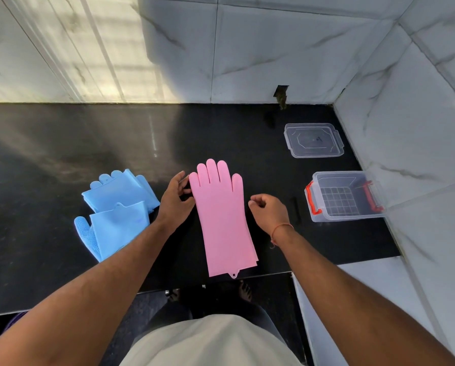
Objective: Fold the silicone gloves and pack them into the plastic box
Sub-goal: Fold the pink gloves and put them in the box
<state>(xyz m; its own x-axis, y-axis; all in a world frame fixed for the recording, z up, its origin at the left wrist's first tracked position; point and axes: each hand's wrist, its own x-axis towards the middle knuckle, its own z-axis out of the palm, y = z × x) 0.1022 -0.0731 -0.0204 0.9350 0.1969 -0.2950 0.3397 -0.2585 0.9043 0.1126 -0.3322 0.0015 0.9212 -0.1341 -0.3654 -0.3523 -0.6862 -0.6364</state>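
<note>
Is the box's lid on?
No, the lid lies flat on the counter behind the open box, apart from it.

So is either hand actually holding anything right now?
The left hand touches the pink glove at its thumb-side edge; whether it pinches it cannot be told. The right hand hovers beside it, curled, holding nothing.

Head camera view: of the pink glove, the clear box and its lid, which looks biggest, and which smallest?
1. Pink glove, by far the largest as it looks, lying flat.
2. Box.
3. Lid, slightly smaller-looking than the box; it lies farther from the camera, so those two may really be close in size.
</note>
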